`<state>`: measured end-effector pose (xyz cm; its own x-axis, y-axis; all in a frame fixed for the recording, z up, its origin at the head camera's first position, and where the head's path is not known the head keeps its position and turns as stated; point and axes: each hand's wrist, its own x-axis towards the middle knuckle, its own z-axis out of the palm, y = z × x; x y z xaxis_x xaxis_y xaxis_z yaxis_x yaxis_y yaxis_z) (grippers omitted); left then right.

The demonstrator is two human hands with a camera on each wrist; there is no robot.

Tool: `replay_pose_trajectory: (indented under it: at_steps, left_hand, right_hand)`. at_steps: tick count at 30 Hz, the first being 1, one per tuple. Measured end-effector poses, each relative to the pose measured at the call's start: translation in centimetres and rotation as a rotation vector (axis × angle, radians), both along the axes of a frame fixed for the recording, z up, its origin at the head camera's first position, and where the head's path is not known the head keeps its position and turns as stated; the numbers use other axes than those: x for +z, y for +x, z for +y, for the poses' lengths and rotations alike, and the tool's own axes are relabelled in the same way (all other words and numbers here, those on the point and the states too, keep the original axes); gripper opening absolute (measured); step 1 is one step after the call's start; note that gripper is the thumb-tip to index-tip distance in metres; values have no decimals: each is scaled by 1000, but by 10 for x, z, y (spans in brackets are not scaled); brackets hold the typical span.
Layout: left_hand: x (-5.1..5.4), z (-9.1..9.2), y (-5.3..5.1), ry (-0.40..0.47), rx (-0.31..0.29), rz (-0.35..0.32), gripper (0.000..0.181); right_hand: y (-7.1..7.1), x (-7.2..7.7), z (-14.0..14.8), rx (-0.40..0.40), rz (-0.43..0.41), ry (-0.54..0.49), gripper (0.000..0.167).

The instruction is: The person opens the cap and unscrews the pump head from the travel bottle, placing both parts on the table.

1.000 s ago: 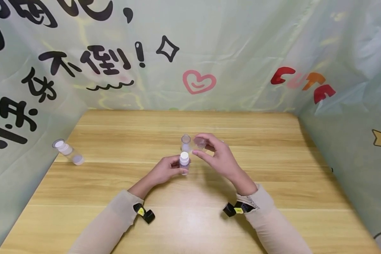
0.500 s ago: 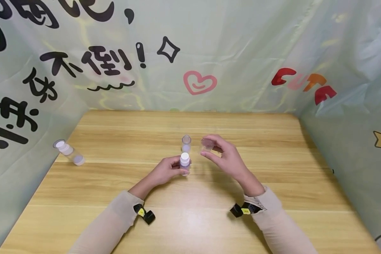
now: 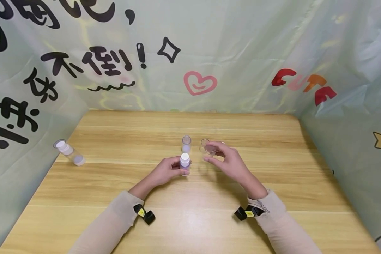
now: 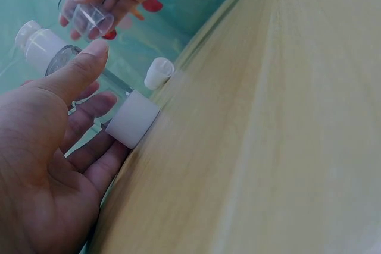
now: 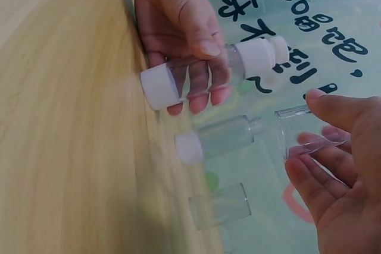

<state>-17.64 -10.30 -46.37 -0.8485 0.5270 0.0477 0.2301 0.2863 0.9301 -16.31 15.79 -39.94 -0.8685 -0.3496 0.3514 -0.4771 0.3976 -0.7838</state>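
My left hand (image 3: 168, 171) grips a clear pump bottle (image 3: 185, 163) with a white top and white base, thumb on one side and fingers on the other. In the right wrist view its white base (image 5: 159, 87) is at the tabletop. To the right, my right hand (image 3: 227, 160) holds a clear cylindrical cap (image 5: 300, 132) between thumb and fingers, apart from the bottle. A second clear bottle (image 3: 186, 144) with a white base and no white top stands just behind the held one. Another clear cap (image 5: 220, 206) stands on the table beside it.
A further clear bottle (image 3: 70, 153) with a white top and base is at the table's left edge. A small white piece (image 4: 159, 72) lies beyond the right hand, mostly hidden from the head view. Printed cloth walls (image 3: 241, 42) enclose the wooden table (image 3: 190, 218).
My right hand has moved right with the clear cap, away from the held bottle, and a second clear cap now shows behind it. My left hand has stayed in place.
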Motion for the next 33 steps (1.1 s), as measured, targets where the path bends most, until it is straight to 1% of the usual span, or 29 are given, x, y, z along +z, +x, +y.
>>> replay_pose_trajectory:
  at_steps: [3, 5, 11, 12, 14, 21, 25, 29, 30, 31, 33]
  left_hand:
    - [1, 1, 1, -15, 1, -2, 39]
    - [5, 2, 2, -23, 1, -7, 39]
    - [31, 3, 13, -10, -11, -5, 36]
    - [34, 3, 14, -6, -13, -5, 35]
    - [35, 4, 15, 1, -15, -6, 35]
    - [36, 4, 16, 2, -8, -18, 38]
    - [37, 4, 16, -2, -5, -24, 38]
    - [36, 4, 16, -5, -3, -22, 37]
    - [35, 4, 15, -4, -2, -19, 37]
    - [32, 4, 14, -4, 0, -18, 37]
    - [24, 4, 11, -8, 6, -12, 37]
  right_hand:
    - [-1, -3, 1, 12, -15, 23, 44]
    - [-2, -6, 2, 24, -34, 42, 42]
    - [-5, -15, 4, 59, -88, 87, 39]
    - [-5, -16, 4, 61, -94, 96, 39]
    - [-6, -20, 5, 62, -104, 120, 41]
    - [-7, -25, 5, 71, -113, 214, 43]
    - [-6, -26, 5, 83, -149, 263, 43]
    - [-6, -28, 5, 91, -178, 288, 41]
    - [-7, -29, 5, 94, -182, 291, 40]
    - [-7, -30, 4, 95, -181, 295, 40]
    - [-7, -30, 4, 101, -173, 301, 39]
